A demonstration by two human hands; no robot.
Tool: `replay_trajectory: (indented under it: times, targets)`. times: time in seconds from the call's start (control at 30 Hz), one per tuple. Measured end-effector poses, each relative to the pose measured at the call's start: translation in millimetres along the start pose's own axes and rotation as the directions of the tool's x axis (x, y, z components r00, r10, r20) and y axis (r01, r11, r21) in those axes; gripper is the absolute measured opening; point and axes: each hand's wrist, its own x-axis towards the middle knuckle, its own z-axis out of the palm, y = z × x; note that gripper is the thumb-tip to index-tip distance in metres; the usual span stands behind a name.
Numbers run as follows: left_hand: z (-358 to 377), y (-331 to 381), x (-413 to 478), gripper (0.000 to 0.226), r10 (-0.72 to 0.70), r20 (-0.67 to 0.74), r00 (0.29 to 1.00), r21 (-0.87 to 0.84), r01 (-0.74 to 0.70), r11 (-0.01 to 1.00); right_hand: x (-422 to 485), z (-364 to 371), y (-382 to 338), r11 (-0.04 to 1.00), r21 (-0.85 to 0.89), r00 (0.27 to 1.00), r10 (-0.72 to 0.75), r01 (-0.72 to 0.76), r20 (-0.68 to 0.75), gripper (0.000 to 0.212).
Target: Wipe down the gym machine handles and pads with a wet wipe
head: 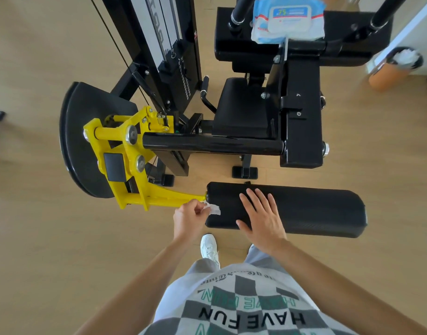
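A long black roller pad (314,209) lies across the front of the gym machine, fixed to a yellow arm (169,197). My left hand (189,217) pinches a small crumpled white wet wipe (213,209) against the pad's left end. My right hand (262,216) rests flat on top of the pad, fingers spread, holding nothing. Further back are the black seat (241,107) and a black roller bar (212,143). A blue and white wet wipe pack (288,19) sits on the upper pad at the top.
The weight stack tower (164,44) and a black cam disc (84,141) stand at the left. An orange bin with used wipes (396,68) stands on the wooden floor at the right. My white shoe (210,247) is just below the pad.
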Motion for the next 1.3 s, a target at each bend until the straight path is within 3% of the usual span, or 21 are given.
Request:
replay_trajectory:
  times: [0.2,0.3,0.5,0.7,0.87,0.97,1.13,1.3]
  targets:
    - [-2,-17,-11,0.008,-0.013,0.037,0.999,0.054,0.011,0.999,19,-7,8,1.0,-0.004,0.999,-0.012,0.012,0.052,0.074]
    - [-4,-23,-16,0.019,-0.031,0.064,0.998,0.02,0.03,0.999,36,-15,15,1.0,0.019,0.996,-0.023,0.022,0.084,0.077]
    - [-15,-11,-8,0.015,-0.039,-0.024,0.999,-0.065,0.037,0.997,65,-33,22,0.992,0.104,0.973,0.045,-0.071,0.227,0.069]
    - [-11,5,7,0.018,0.014,-0.168,0.986,-0.089,-0.029,0.996,29,-27,-5,0.996,0.083,0.998,0.028,-0.023,-0.064,0.056]
    - [4,3,-1,0.019,0.087,-0.077,0.993,-0.081,-0.093,0.992,4,0,-10,1.0,0.002,0.999,-0.01,0.01,0.047,0.079]
    - [9,-5,-10,0.021,0.119,-0.102,0.988,-0.051,-0.124,0.991,10,-3,-5,1.0,0.003,0.998,-0.026,0.025,0.059,0.078]
    - [5,-17,-15,0.018,0.058,-0.039,0.998,-0.04,-0.059,0.997,34,-14,3,0.996,0.086,0.994,-0.019,0.01,0.105,0.074]
    - [1,-24,-21,0.017,0.083,-0.029,0.996,-0.003,-0.083,0.997,68,-29,13,0.978,0.197,0.97,0.019,-0.069,0.243,0.069]
